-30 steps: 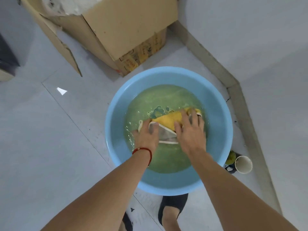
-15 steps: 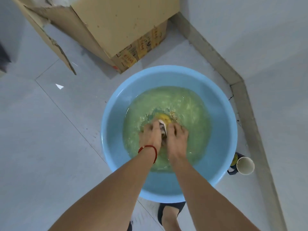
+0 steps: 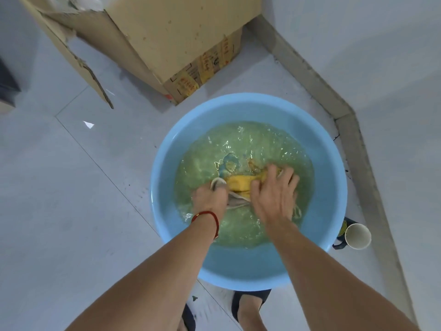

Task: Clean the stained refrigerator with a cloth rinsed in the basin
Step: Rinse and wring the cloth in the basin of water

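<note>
A round light-blue basin (image 3: 164,211) stands on the floor, filled with greenish, rippling water. A yellow cloth (image 3: 239,183) with a grey side and white trim lies in the water. My left hand (image 3: 210,199), with a red string on its wrist, grips the cloth's left end. My right hand (image 3: 274,197) covers the right part of the cloth, its fingers curled over the yellow edge. The cloth stretches between both hands, partly under water. No refrigerator is in view.
A large open cardboard box (image 3: 167,37) stands just beyond the basin. A white paper cup (image 3: 358,236) and a dark object sit by the basin's right rim, against the grey skirting (image 3: 358,144). My feet in dark slippers (image 3: 248,304) are below the basin.
My hands were bunched together on the cloth half a second ago. They have moved apart, the right hand going right, so the cloth is spread out again. The water is more churned.
</note>
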Demonstrator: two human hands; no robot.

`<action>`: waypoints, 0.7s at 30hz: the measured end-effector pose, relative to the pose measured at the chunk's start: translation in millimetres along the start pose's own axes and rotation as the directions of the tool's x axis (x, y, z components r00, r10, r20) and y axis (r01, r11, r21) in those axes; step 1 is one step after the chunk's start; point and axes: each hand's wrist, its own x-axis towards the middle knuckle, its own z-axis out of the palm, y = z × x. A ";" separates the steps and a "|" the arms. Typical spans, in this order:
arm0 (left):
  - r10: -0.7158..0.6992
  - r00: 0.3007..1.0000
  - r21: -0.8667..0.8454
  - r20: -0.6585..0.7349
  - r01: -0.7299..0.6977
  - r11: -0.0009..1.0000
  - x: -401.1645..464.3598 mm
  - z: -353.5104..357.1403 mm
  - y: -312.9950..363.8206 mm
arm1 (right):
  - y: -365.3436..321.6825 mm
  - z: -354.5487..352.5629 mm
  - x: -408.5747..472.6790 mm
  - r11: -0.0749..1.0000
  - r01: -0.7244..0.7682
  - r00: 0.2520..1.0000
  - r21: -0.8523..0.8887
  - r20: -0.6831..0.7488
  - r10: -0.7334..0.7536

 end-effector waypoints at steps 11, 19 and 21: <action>-0.103 0.960 -0.199 0.261 0.158 0.967 11.1 24.4 12.9 | -44.6 -2.1 -22.6 0.678 -0.341 0.939 0.651 0.272 0.211; 0.210 0.968 -0.064 -0.140 -0.221 0.973 -10.6 1.9 -24.0 | -10.4 9.4 -1.0 0.973 0.055 0.997 -0.226 -0.035 -0.064; 0.102 0.993 -0.141 -0.065 -0.110 0.984 -6.4 9.4 -22.5 | -17.5 16.1 -12.0 0.988 -0.130 0.991 -0.079 -0.041 0.127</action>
